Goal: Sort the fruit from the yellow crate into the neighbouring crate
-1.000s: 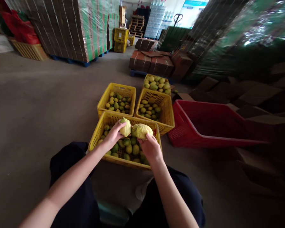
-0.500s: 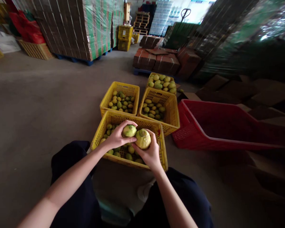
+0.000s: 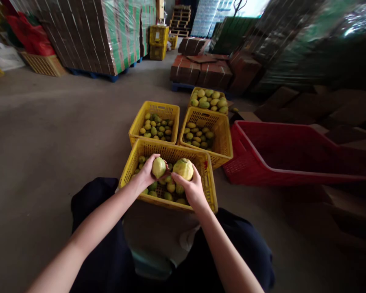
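Observation:
My left hand (image 3: 147, 171) is closed around a yellow-green lemon (image 3: 158, 167), its pointed tip turned towards me. In my right hand (image 3: 194, 187) is a larger, ribbed yellow lemon (image 3: 183, 169), gripped from the right side with the thumb below. A small gap separates the two fruits. Both are held above the near yellow crate (image 3: 171, 205), which contains several green and yellow lemons (image 3: 168, 196). My hands and forearms hide part of the crate's contents.
Behind stand a left yellow crate (image 3: 154, 106), a right yellow crate (image 3: 221, 132) and a fuller far crate with lemons (image 3: 209, 101). A big red basket (image 3: 247, 160) is at the right. Stacked cardboard (image 3: 215, 75) and a wrapped pallet load (image 3: 88, 36) stand further back.
The two lemons have moved apart. My left hand has shifted left and turned its lemon so the tip points down; the right hand has tilted its lemon and raised it slightly.

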Motion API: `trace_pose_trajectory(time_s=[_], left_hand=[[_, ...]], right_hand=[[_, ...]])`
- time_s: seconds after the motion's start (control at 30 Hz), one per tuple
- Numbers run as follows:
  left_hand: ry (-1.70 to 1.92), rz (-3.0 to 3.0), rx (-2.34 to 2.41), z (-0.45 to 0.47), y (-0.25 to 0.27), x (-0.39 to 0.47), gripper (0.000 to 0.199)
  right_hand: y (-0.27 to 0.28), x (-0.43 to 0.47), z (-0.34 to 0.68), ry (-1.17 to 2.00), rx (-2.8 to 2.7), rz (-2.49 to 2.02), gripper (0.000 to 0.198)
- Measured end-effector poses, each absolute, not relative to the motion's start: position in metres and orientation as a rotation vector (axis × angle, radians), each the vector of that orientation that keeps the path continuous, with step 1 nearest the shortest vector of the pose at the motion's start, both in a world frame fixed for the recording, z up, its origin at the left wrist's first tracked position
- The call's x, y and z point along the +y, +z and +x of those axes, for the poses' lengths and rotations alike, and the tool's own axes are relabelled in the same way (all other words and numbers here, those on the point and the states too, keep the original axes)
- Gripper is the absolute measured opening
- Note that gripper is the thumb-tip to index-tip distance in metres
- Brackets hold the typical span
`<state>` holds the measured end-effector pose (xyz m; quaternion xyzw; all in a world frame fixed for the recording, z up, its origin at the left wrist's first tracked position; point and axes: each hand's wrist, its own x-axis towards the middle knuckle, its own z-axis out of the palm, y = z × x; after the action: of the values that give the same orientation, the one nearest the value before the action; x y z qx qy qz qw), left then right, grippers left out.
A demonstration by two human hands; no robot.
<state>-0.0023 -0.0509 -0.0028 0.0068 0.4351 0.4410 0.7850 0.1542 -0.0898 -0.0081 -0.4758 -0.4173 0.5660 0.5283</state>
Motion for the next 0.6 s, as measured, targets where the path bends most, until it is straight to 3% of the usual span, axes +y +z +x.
trace_pose_trajectory(time_s=[0.3, 0.6], left_hand=[[0.924, 0.063, 1.079, 0.000, -0.022, -0.040, 0.033], [0.920, 0.104, 1.122, 0.000, -0.033, -0.038, 0.027]], right_hand=[[-0.008, -0.082, 0.148, 1.604, -0.689, -1.136, 0.050], [-0.015, -0.079, 0.147, 1.663, -0.696, -1.097, 0.048]])
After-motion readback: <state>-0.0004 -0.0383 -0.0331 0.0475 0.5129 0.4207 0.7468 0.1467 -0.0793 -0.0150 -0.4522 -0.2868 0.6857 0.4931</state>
